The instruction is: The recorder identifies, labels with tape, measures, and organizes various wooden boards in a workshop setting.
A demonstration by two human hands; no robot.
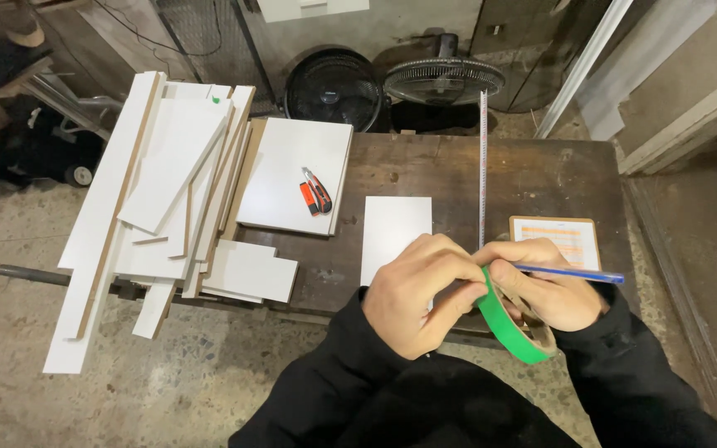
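A: Head view, biggest first. Dark wooden workbench (541, 178), scarred top, on a speckled concrete floor (26, 390). Left end carries a stack of white board offcuts (168, 178), long strips overhanging the edge. Beside it a square white panel (292, 166) with an orange-and-black utility knife (317, 191) lying on it. Two fans (329, 87) on the floor behind the bench.

B: And mid-bench?

A: A small white panel (396, 232) flat, near edge hidden under the hands. Extended tape-measure blade (483, 166) running away from the person. A brown clipboard with an orange-lined sheet (570, 236) at right.

B: Hands?

A: Both closed round a roll of green tape (512, 328), held at the near edge of the bench, above it. Left hand (417, 299) pinches the rim, thumb and fingers shut at the top. Right hand (545, 290) cups the cardboard core and also clamps a blue pencil (574, 274), pointing right.

B: Step?

A: Looks like picking for the tape's free end. Next calls for a fingernail catch, then a peel, I judge.
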